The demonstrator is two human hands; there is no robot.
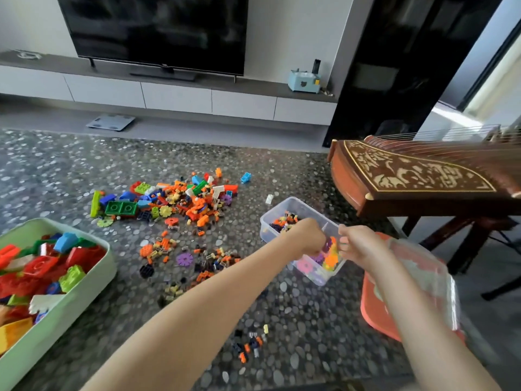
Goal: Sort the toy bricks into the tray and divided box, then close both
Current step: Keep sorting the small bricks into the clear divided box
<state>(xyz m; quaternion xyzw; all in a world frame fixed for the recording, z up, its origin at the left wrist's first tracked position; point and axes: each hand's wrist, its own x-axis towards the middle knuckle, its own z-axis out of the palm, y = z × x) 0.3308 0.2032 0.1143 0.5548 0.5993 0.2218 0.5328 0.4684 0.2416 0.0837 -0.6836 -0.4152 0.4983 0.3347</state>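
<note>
**While Hands Crowd the Box, a Spill Threatens**

Since the left hand curls down inside the near compartment of the divided box, at the rug's right edge, what it holds cannot be told. The right hand pinches the box's near rim. A tug there could tip it and mix sorted pieces. Loose bricks mid-rug invite a knock. The green tray sits at the left edge.

My loose toy bricks lie heaped on the floor. Left of them sits my green tray, uncovered and brick-filled. To their right is the clear divided box, uncovered and partly filled.
</note>
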